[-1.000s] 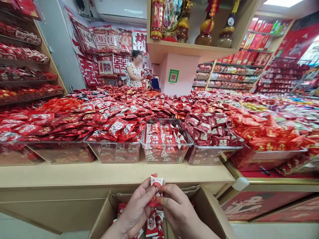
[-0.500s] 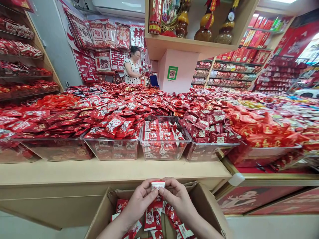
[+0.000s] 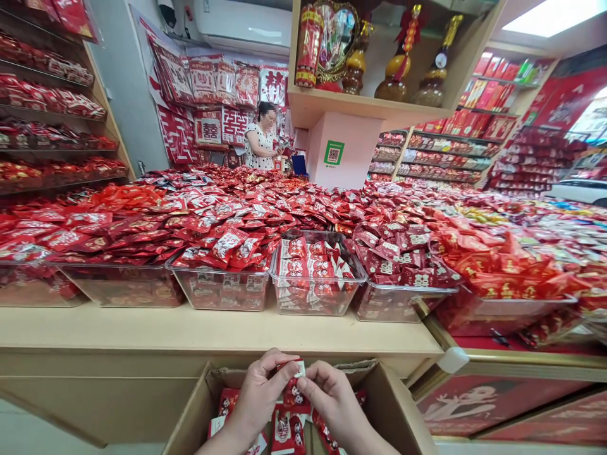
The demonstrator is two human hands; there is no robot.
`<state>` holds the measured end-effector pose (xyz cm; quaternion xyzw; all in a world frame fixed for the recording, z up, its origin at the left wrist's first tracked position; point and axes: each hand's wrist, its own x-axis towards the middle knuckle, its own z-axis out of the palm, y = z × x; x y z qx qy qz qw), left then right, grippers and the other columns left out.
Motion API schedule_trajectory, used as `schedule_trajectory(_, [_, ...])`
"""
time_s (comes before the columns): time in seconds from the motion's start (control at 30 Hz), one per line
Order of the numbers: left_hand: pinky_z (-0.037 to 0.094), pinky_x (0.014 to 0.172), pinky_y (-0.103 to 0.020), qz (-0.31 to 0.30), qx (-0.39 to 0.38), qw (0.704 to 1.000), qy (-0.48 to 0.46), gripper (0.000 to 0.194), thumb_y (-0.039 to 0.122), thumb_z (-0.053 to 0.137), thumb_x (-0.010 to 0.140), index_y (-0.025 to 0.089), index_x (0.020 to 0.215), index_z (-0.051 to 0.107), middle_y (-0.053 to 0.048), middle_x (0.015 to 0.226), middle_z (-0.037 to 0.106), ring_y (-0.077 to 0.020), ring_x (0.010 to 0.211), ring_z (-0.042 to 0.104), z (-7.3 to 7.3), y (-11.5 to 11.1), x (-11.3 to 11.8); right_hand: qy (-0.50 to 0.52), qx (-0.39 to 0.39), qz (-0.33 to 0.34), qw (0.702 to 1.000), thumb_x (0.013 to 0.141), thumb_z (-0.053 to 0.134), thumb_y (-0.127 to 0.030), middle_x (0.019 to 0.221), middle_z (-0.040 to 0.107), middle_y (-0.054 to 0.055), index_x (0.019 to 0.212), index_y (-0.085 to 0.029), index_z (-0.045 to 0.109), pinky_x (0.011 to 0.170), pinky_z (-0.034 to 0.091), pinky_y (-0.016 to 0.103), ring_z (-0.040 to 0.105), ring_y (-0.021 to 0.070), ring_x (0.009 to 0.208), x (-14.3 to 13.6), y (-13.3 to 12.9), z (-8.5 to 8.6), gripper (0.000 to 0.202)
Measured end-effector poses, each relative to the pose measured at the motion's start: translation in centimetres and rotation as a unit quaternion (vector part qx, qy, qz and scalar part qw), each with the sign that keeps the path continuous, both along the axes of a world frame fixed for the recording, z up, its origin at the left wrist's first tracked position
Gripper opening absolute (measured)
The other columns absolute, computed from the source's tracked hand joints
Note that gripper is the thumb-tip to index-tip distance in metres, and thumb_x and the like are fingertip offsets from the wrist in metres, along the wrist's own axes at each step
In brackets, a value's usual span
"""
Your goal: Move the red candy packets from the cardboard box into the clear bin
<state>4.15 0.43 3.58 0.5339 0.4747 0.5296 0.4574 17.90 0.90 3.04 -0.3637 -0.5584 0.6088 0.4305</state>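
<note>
Step in hand, as I judge it: handling the upper end of one packet [image 3: 294,388], pinched in both hands. My left hand [image 3: 260,390] closes thumb and fingers on its upper left; my right hand [image 3: 331,393] nips the right side. It sits above the open box [image 3: 402,404], more packets [image 3: 286,433] below my grip, counter [image 3: 142,332] just beyond. Next move seems to call for a light, even pinch. Look: red, white band on top, cartoon print, partly thumb-covered

Your small red and white packet [image 3: 293,392]
You pinch it between your left hand [image 3: 262,388] and right hand [image 3: 331,393], white end up, with little cartoon faces on its red part.
</note>
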Motion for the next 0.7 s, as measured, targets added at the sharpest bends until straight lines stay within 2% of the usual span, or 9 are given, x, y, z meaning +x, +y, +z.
schedule_trajectory(0.07, [0.041,0.061,-0.021,0.02,-0.011,1.0,-0.022,0.015,0.031,0.06,0.068,0.017,0.07,0.066,0.0,0.066,0.058,-0.0147,0.065,0.05,-0.2,0.0,0.1,0.004,-0.004,-0.021,1.0,0.068,0.058,-0.039,0.055,0.05,-0.002,0.062,-0.014,0.051,0.052,0.037,0.021,0.044,0.0083,0.053,-0.2,0.0,0.0,0.027])
schedule_trajectory(0.2, [0.041,0.059,-0.02,0.05,-0.03,0.997,-0.058,0.016,0.033,0.061,0.067,0.017,0.068,0.063,0.001,0.065,0.059,-0.0141,0.064,0.05,-0.7,0.0,0.3,0.071,-0.03,0.019,0.997,0.063,0.063,-0.039,0.075,0.056,0.003,0.08,-0.016,0.051,0.054,0.043,0.024,0.052,0.0138,0.066,-0.8,-0.5,-0.9,0.03])
schedule_trajectory(0.3, [0.041,0.055,-0.02,0.045,-0.046,0.992,-0.106,0.023,0.038,0.054,0.072,0.017,0.076,0.06,0.001,0.064,0.057,-0.0125,0.059,0.049,-0.8,-0.2,0.4,0.056,0.03,0.008,0.998,0.069,0.058,-0.034,0.082,0.058,0.006,0.084,-0.016,0.05,0.068,0.044,0.029,0.054,0.0162,0.076,-0.5,-0.6,0.1,0.024])
schedule_trajectory(0.37, [0.04,0.052,-0.02,0.027,-0.064,0.989,-0.129,0.029,0.042,0.044,0.077,0.018,0.084,0.058,0.001,0.067,0.057,-0.0116,0.055,0.049,-0.9,-0.3,0.3,0.017,0.101,-0.036,0.994,0.075,0.052,-0.032,0.085,0.059,0.007,0.09,-0.017,0.05,0.07,0.044,0.029,0.055,0.0161,0.077,0.4,0.4,2.6,0.022])
schedule_trajectory(0.43, [0.04,0.051,-0.021,-0.01,-0.072,0.993,-0.093,0.029,0.041,0.041,0.079,0.018,0.086,0.056,0.001,0.065,0.056,-0.0114,0.054,0.049,-1.0,-0.3,0.2,-0.037,0.191,-0.105,0.975,0.076,0.049,-0.031,0.085,0.059,0.007,0.095,-0.017,0.049,0.066,0.045,0.027,0.055,0.0151,0.073,1.5,2.7,6.2,0.024])
schedule_trajectory(0.5, [0.041,0.056,-0.021,-0.055,-0.047,0.997,0.018,0.022,0.035,0.045,0.077,0.018,0.081,0.058,0.0,0.065,0.058,-0.0129,0.059,0.052,-1.4,-0.3,0.0,-0.123,0.269,-0.185,0.937,0.076,0.048,-0.03,0.09,0.059,0.007,0.1,-0.016,0.049,0.07,0.044,0.026,0.055,0.0146,0.077,2.2,6.2,10.2,0.027])
schedule_trajectory(0.57, [0.042,0.063,-0.022,-0.114,0.009,0.981,0.16,0.015,0.025,0.048,0.074,0.019,0.079,0.061,-0.001,0.071,0.062,-0.0148,0.067,0.055,-2.1,-0.3,-0.3,-0.248,0.296,-0.207,0.899,0.078,0.044,-0.026,0.1,0.057,0.007,0.103,-0.016,0.049,0.077,0.04,0.025,0.053,0.014,0.088,2.0,10.2,13.2,0.027])
schedule_trajectory(0.63, [0.041,0.068,-0.022,-0.184,0.06,0.941,0.279,0.018,0.017,0.049,0.071,0.02,0.08,0.064,-0.003,0.078,0.065,-0.016,0.073,0.057,-3.0,-0.1,-0.6,-0.351,0.273,-0.178,0.878,0.076,0.045,-0.02,0.096,0.059,0.007,0.1,-0.014,0.052,0.073,0.041,0.023,0.055,0.0132,0.083,0.9,13.9,14.6,0.025])
schedule_trajectory(0.7, [0.041,0.068,-0.021,-0.244,0.081,0.904,0.341,0.022,0.015,0.049,0.071,0.021,0.083,0.066,-0.005,0.079,0.067,-0.0166,0.073,0.058,-3.9,0.1,-1.0,-0.399,0.253,-0.144,0.869,0.071,0.051,-0.017,0.084,0.062,0.006,0.093,-0.013,0.056,0.062,0.042,0.023,0.057,0.0132,0.069,-0.9,16.6,14.5,0.023])
